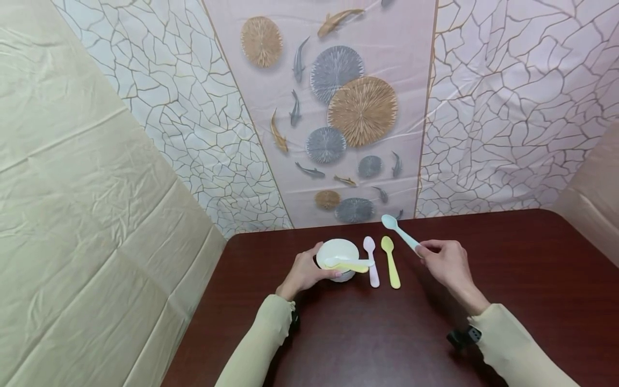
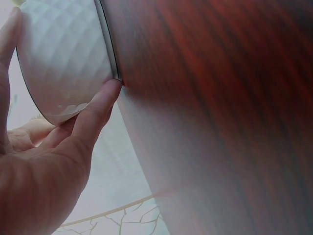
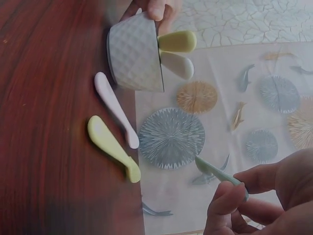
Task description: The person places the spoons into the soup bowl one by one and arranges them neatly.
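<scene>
My left hand (image 1: pixel 304 273) grips a white bowl (image 1: pixel 338 247), thumb on the near side and fingers round the far side. In the left wrist view, the bowl's wall (image 2: pixel 66 58) has a quilted diamond pattern. A yellow spoon (image 3: pixel 178 41) and a white spoon (image 3: pixel 177 65) lean in it, handles jutting over the rim. My right hand (image 1: pixel 447 263) pinches a pale blue spoon (image 1: pixel 405 236) by its handle, bowl end pointing away and left, raised above the table. Between the hands, a pink spoon (image 1: pixel 372 275) and another yellow spoon (image 1: pixel 391 263) lie side by side on the table.
The dark red-brown wooden table (image 1: pixel 367 333) ends at a back edge just beyond the spoons. Behind it hangs a cloth (image 1: pixel 358 172) printed with fish and round leaves. A beige cloth wall (image 1: pixel 111 215) borders the left side.
</scene>
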`<state>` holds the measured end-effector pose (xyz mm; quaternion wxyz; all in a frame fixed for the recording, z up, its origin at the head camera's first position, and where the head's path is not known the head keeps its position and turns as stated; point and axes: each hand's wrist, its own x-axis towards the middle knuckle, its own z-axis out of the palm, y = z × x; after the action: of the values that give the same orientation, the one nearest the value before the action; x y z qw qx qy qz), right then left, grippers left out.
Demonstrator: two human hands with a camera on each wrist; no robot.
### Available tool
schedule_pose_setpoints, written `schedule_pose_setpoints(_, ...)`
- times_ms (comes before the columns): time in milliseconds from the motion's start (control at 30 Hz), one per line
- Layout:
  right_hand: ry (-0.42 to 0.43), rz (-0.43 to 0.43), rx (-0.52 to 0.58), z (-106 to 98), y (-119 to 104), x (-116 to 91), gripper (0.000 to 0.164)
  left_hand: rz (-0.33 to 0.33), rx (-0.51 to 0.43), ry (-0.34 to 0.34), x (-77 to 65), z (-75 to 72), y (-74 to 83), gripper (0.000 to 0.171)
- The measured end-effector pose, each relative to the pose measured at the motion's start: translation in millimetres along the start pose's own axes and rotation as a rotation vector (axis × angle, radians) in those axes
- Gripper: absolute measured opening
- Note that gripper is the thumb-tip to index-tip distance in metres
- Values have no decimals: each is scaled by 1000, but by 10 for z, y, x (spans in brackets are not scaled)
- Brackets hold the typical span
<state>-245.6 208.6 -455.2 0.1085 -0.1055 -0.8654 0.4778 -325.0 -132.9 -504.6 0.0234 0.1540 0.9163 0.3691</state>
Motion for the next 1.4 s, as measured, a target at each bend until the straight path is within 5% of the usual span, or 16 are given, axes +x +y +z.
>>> schedule_pose_setpoints(1400, -92, -99, 28, 149, -220, 16, 32, 19, -6, 4, 0, -4, 3, 106)
